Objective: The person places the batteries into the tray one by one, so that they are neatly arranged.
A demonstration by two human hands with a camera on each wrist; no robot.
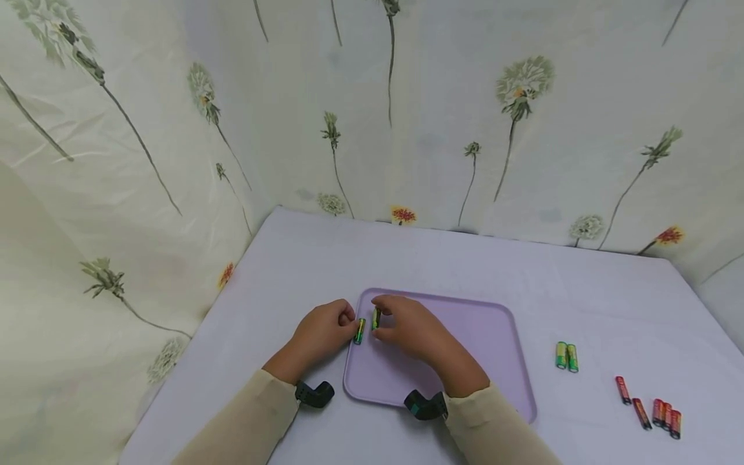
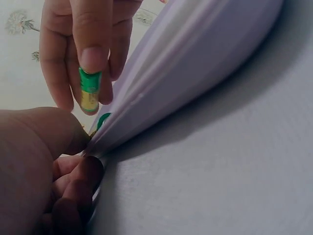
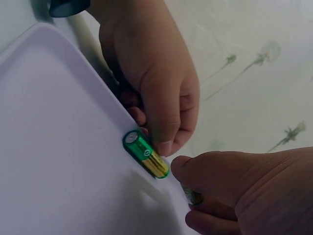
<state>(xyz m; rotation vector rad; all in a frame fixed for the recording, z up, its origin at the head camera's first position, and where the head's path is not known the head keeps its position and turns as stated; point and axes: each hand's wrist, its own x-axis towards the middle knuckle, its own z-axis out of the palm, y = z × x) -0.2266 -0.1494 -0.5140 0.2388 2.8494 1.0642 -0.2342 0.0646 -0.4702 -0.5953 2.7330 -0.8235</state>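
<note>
Right hand [image 1: 411, 324]: pinching green battery [image 1: 376, 318] over tray [image 1: 465, 329], ten o'clock. Left hand [image 1: 325, 328]: at laid battery [image 1: 360, 331], nine o'clock; grip cannot be told. Apparently placed: one. Seemingly left: held one; off-tray green pair [image 1: 561, 355], three o'clock; perhaps five reds [image 1: 658, 413], four o'clock.

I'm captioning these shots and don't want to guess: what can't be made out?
Head view: print on the red batteries, too small.
Head view: part of the tray, behind the right sleeve.
Left wrist view: most of the lying battery, behind the tray.
Right wrist view: most of the held battery, behind the right hand.
</note>
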